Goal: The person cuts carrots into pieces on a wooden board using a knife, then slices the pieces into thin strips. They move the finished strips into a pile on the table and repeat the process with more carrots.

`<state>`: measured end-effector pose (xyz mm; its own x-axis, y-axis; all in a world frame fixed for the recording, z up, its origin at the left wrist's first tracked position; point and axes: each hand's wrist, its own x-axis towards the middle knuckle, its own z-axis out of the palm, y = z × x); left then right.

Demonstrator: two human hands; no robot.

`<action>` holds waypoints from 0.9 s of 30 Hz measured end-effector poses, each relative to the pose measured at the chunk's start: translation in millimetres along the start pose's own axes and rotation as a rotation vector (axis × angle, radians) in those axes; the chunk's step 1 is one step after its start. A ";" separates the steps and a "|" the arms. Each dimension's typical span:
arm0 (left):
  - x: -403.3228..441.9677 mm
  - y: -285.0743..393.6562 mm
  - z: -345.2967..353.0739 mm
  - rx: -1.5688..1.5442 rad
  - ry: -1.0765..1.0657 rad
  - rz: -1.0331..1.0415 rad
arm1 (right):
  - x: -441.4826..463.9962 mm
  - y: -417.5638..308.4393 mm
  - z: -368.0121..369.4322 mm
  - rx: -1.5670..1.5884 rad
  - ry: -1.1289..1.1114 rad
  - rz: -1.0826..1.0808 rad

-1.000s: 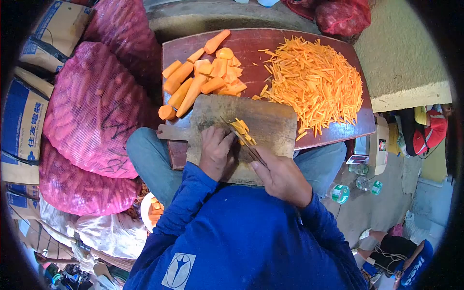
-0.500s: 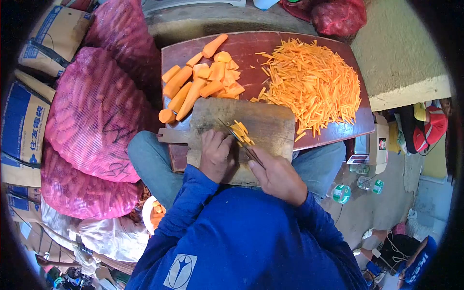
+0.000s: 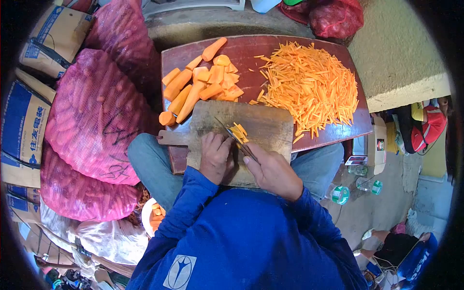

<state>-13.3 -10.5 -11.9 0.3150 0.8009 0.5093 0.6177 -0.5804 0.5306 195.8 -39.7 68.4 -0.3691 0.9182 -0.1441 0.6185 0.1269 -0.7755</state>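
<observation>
My right hand (image 3: pixel 274 173) is closed round the handle of a knife (image 3: pixel 229 130), its blade slanting up to the left over a worn wooden cutting board (image 3: pixel 266 118). Just right of the blade lie a few cut carrot strips (image 3: pixel 239 132). My left hand (image 3: pixel 216 157) rests on the board with fingers curled, close to the blade's left side; whatever is under those fingers is hidden. Beyond the board are peeled carrot pieces (image 3: pixel 193 92) on the left and a large heap of carrot strips (image 3: pixel 311 87) on the right.
A dark red tabletop (image 3: pixel 246 53) supports the board and carrots. Pink mesh sacks of carrots (image 3: pixel 99 116) and cardboard boxes (image 3: pixel 24 130) crowd the left side. A white bucket (image 3: pixel 147 217) holds carrot pieces. Plastic bottles (image 3: pixel 340 194) lie on the floor at right, beside a low concrete ledge (image 3: pixel 401 53).
My right hand and the knife have shifted slightly left. The cut strips lie closer together beside the blade. My left hand has hardly moved, and the view has shifted a little.
</observation>
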 end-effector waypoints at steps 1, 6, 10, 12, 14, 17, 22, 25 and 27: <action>1.7 -0.3 -0.3 0.003 0.001 0.004 | -1.4 0.4 0.4 0.031 0.018 -0.019; 0.8 2.1 -6.6 0.031 -0.032 0.010 | -8.3 -4.4 -2.3 0.086 -0.040 0.058; -1.3 -0.2 2.4 0.006 -0.015 -0.011 | 1.5 2.9 2.7 0.072 0.023 -0.010; -1.3 2.3 -0.6 0.007 -0.010 -0.029 | 2.0 0.8 1.4 0.093 0.020 -0.031; 0.3 3.3 -3.2 0.024 -0.012 -0.025 | -5.8 -6.1 -4.7 0.167 0.005 -0.002; -0.5 2.0 -1.2 0.028 -0.003 -0.013 | -6.3 -2.5 1.7 0.098 -0.012 0.057; -2.5 0.8 2.9 0.008 0.011 -0.017 | 11.7 0.9 2.9 0.015 0.039 -0.036; -3.0 -1.6 4.7 -0.004 0.039 -0.022 | 11.2 1.9 0.7 0.055 0.131 -0.122; -2.5 -1.7 5.6 -0.048 0.082 -0.032 | 3.8 3.2 -2.5 0.104 0.203 -0.152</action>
<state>-11.1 -10.7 -17.9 0.2342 0.8056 0.5442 0.5905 -0.5626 0.5786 198.1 -34.8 66.9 -0.2996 0.9492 0.0967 0.4878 0.2394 -0.8395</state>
